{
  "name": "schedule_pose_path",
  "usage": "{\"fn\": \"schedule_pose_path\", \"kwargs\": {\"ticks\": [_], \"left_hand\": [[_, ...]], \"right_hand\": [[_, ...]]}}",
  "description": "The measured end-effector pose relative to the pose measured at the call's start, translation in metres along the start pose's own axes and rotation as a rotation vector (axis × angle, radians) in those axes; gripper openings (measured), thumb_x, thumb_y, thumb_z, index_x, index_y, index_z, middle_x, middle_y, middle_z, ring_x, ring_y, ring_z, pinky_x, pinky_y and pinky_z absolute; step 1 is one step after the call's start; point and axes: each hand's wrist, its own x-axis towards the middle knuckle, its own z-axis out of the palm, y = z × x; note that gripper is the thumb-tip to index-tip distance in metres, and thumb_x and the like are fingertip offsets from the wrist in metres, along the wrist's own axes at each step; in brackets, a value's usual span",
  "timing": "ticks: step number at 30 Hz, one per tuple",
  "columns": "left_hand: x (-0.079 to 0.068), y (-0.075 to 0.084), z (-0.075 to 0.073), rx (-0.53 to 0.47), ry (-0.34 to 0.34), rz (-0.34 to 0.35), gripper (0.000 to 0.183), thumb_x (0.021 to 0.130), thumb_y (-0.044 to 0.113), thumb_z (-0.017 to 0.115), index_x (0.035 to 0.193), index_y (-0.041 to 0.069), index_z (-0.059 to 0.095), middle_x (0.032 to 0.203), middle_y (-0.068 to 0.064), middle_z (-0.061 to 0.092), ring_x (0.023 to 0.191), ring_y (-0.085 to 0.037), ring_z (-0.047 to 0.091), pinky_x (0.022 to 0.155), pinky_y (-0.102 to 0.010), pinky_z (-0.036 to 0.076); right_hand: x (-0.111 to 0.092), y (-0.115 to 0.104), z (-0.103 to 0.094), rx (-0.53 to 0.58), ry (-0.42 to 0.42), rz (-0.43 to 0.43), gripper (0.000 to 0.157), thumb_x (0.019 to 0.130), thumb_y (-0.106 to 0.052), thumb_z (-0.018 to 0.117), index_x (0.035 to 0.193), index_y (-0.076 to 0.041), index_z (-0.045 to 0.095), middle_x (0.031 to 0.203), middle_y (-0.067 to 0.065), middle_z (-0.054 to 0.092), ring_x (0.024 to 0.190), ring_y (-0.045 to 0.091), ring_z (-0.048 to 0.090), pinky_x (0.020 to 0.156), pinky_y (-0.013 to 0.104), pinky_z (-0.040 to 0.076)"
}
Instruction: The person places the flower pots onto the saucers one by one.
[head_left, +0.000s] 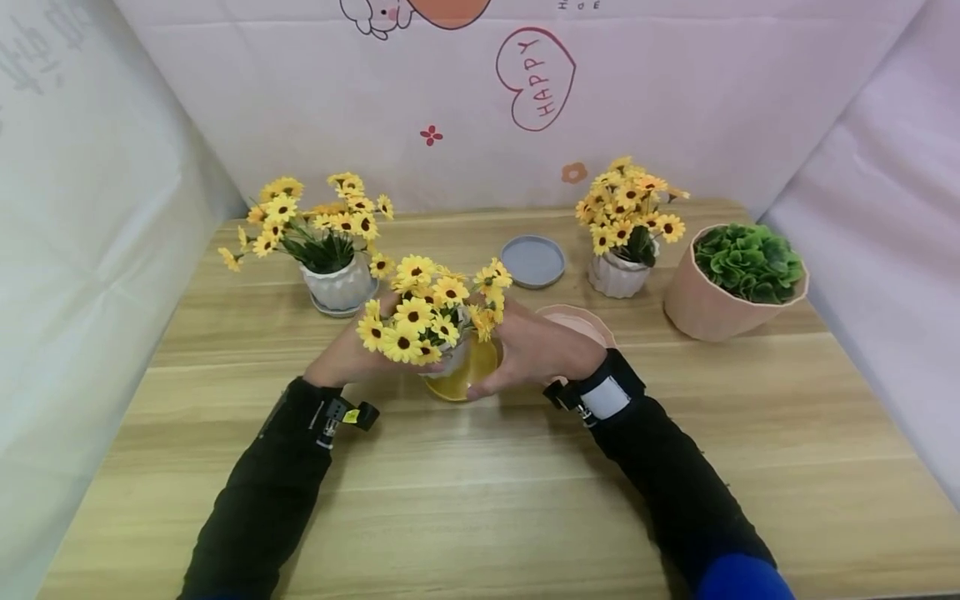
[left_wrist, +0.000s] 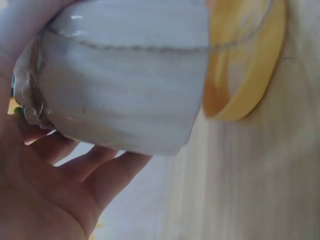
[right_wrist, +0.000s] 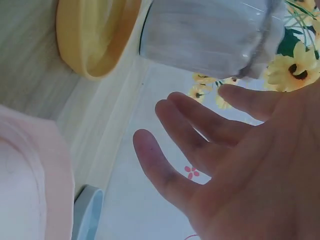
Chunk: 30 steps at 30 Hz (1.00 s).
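My left hand (head_left: pixel 351 353) grips a white ceramic pot (left_wrist: pixel 125 90) with a twine band and yellow daisy-like flowers (head_left: pixel 414 313). In the left wrist view the thumb lies on one side and the fingers on the other. The pot hangs tilted close over a round yellow saucer (head_left: pixel 480 372), which shows a raised rim. On the other side, my right hand (head_left: pixel 542 343) is beside the pot with its fingers spread and relaxed. In the right wrist view a gap shows between most of these fingers and the pot.
A white pot of yellow flowers (head_left: pixel 341 287) stands on a grey-blue saucer at the left. Behind lies a blue-grey saucer (head_left: pixel 533 262). To the right are another flower pot (head_left: pixel 618 277), a pink saucer (head_left: pixel 577 313) partly under the right wrist, and a pink planter (head_left: pixel 697 304) with green leaves.
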Motion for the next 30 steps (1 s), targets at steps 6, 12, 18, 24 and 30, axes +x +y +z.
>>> {"fn": "schedule_pose_path", "kwargs": {"ticks": [6, 12, 18, 24, 30], "left_hand": [[0.003, -0.007, 0.012, -0.045, 0.012, 0.049, 0.087, 0.068, -0.001, 0.082, 0.142, 0.012, 0.039, 0.135, -0.004, 0.049, 0.122, -0.023, 0.046, 0.101, -0.039, 0.035], [0.009, -0.007, 0.023, -0.006, 0.000, 0.039, 0.086, 0.068, 0.002, 0.083, 0.140, 0.017, 0.040, 0.133, 0.000, 0.050, 0.121, -0.019, 0.047, 0.101, -0.037, 0.035], [0.011, -0.008, 0.028, -0.010, -0.018, -0.031, 0.081, 0.069, 0.009, 0.084, 0.138, 0.022, 0.042, 0.131, 0.004, 0.051, 0.120, -0.016, 0.048, 0.100, -0.035, 0.036], [0.011, -0.012, 0.030, -0.022, -0.024, -0.038, 0.081, 0.069, 0.009, 0.084, 0.137, 0.024, 0.043, 0.130, 0.005, 0.051, 0.120, -0.016, 0.048, 0.100, -0.034, 0.036], [0.009, -0.008, 0.030, -0.043, -0.058, -0.077, 0.081, 0.072, 0.005, 0.081, 0.140, 0.020, 0.040, 0.132, 0.003, 0.049, 0.123, -0.016, 0.045, 0.102, -0.034, 0.033]], "right_hand": [[-0.006, -0.006, -0.003, -0.060, -0.059, 0.085, 0.122, 0.066, -0.062, 0.077, 0.151, -0.017, 0.001, 0.130, 0.019, 0.043, 0.101, 0.016, 0.056, 0.086, 0.027, 0.043], [-0.017, -0.008, 0.000, -0.119, -0.038, -0.027, 0.135, 0.070, -0.046, 0.081, 0.141, 0.004, -0.022, 0.085, 0.018, 0.055, 0.048, 0.009, 0.042, 0.053, 0.024, 0.041], [-0.017, -0.004, 0.005, -0.200, 0.034, -0.128, 0.139, 0.069, -0.047, 0.081, 0.139, 0.002, -0.029, 0.065, 0.003, 0.045, 0.044, 0.009, 0.040, 0.048, 0.023, 0.040], [-0.010, 0.006, 0.015, -0.264, 0.209, -0.321, 0.152, 0.060, -0.046, 0.087, 0.132, -0.020, -0.044, 0.064, 0.005, 0.048, 0.048, 0.011, 0.045, 0.054, 0.023, 0.045], [-0.009, 0.010, 0.022, -0.255, 0.186, -0.310, 0.152, 0.061, -0.044, 0.087, 0.130, -0.014, -0.045, 0.097, 0.024, 0.058, 0.091, 0.022, 0.061, 0.086, 0.028, 0.045]]}}
